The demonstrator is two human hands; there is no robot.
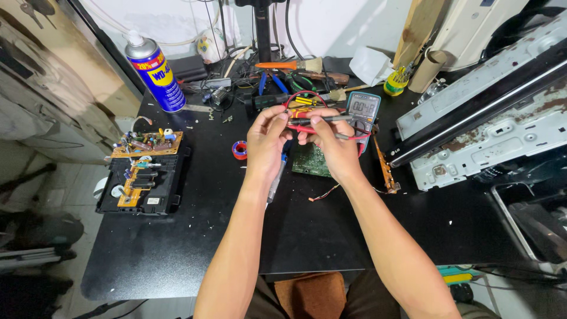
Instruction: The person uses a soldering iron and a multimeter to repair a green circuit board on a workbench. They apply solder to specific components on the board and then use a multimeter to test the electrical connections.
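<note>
Bench (177, 236), black top. Left edge: open black casing (142, 189) carrying brown circuit boards, its side just at the bench rim. Blue spray can (155, 74) upright at the back left. Bare bench surface between the casing and the forearms, and along the near edge.

Centre: left hand (266, 139), fingers pinched on the tip end of a probe (319, 120). Right hand (333, 145), fingers closed around the probe's grey handle, red lead looped beneath. Both hands are raised above a green circuit board (310, 160).

Just behind the right hand: multimeter (362, 109), display lit. Right edge: grey metal chassis (478, 127), rusted, overhanging the bench; little free room there.
</note>
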